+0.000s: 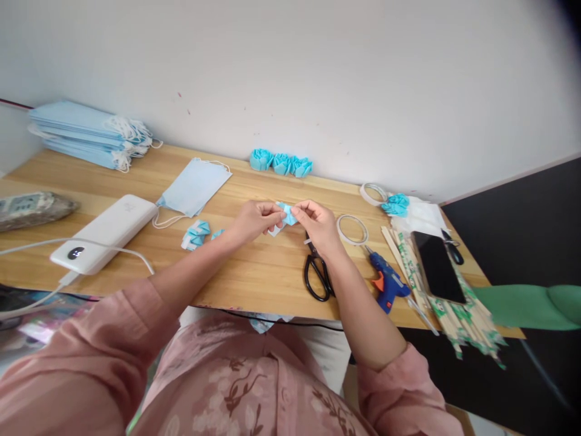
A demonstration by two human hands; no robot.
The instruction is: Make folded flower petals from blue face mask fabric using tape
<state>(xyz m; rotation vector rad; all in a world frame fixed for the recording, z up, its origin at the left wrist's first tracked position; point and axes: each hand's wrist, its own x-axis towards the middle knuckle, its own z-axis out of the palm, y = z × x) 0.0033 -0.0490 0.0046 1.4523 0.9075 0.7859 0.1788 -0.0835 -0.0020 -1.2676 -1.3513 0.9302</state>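
Over the wooden tabletop (pixel 254 284), two hands meet near the middle, the right wrist above a pair of scissors (pixel 313 248) that I'd want kept clear of the work. The left hand (pixel 256 219) and right hand (pixel 319 224) are each clamped, thumb against fingers, on opposite sides of one small folded blue piece (pixel 289 214), which sits between their fingertips. To do this well, I'd say: pinch lightly, line up the edges before pressing, and run a thumbnail along every crease, since the soft sheet will probably spring open if one side slips. The folded blue shapes (pixel 196 234) beside the left forearm would serve as a handy pattern. As for writing, the white power bank (pixel 104 235) has a faint mark I can't make out; the wrapped sticks (pixel 456 318) carry green print and the blue glue gun (pixel 385 281) a label, both unreadable from here; the power bank's little display (pixel 75 253) shows digits too small to trust.
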